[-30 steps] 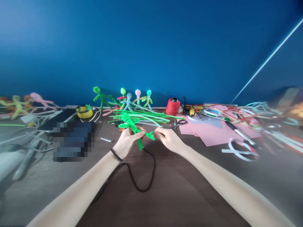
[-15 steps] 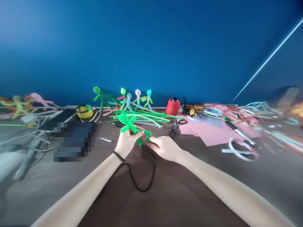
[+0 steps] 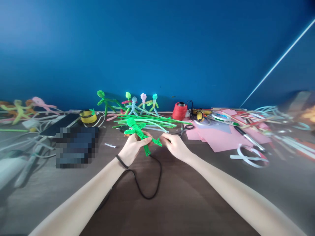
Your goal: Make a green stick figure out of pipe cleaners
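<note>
A bright green pipe-cleaner figure (image 3: 138,131) is held by its body in my left hand (image 3: 133,146), thumb across it. Its head tilts up to the left, and its legs point down and to the right. My right hand (image 3: 175,145) is just right of the bent green leg end, fingers pinched together; whether something thin is between the fingertips is too small to tell. Behind both hands lies a pile of green pipe cleaners (image 3: 157,122). A black cord (image 3: 147,198) loops on the table below the hands.
Several pipe-cleaner figures (image 3: 134,106) stand against the blue wall. Scissors (image 3: 182,130), a red thread spool (image 3: 180,110), pink paper (image 3: 216,139) and a pen (image 3: 248,138) lie to the right. Yellow tape (image 3: 88,116) and a dark, pixelated object (image 3: 77,147) are on the left.
My right hand has moved slightly right and up, away from the figure's leg. The figure has shifted a little right and tilted in my left hand.
</note>
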Available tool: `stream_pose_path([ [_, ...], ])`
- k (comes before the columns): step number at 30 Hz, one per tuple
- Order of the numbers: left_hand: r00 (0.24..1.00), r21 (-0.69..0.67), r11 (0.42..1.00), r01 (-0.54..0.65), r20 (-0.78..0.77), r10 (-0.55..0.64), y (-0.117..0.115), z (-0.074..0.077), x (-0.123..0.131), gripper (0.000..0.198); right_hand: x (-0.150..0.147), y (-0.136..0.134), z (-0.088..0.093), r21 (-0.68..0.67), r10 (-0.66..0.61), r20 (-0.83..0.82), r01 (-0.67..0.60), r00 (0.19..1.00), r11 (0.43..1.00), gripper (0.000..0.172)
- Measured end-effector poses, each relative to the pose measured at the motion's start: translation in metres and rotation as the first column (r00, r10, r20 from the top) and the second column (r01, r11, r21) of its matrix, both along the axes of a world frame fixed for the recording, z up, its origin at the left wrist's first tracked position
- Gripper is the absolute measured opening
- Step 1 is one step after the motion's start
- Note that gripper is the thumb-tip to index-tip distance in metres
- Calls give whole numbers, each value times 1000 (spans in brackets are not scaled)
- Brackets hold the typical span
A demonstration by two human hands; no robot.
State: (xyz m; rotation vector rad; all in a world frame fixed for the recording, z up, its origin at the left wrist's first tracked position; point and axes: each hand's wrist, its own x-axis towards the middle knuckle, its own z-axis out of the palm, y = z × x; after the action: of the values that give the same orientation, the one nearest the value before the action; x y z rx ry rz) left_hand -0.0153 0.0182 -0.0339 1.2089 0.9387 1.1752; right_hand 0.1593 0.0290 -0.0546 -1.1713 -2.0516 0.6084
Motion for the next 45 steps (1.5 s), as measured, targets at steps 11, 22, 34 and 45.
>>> stream_pose_path([
  [11, 980, 59, 987, -147, -129, 154, 4, -3, -2, 16, -8, -14, 0, -129, 208, 126, -192, 970, 973, 28],
  [22, 910, 181, 973, -146, -360, 203, 3, 1, -2, 13, 1, -7, 8, 19, 7, 4, -7, 1000, 1000, 24],
  [34, 993, -46, 998, -47, 104, 52, 1, -2, 2, 17, -5, -6, -2, -163, 122, 51, -112, 991, 980, 32],
  [45, 880, 266, 937, -227, -356, 314, 4, -4, -3, 11, -4, -14, 12, -28, 125, 145, -122, 981, 992, 32],
])
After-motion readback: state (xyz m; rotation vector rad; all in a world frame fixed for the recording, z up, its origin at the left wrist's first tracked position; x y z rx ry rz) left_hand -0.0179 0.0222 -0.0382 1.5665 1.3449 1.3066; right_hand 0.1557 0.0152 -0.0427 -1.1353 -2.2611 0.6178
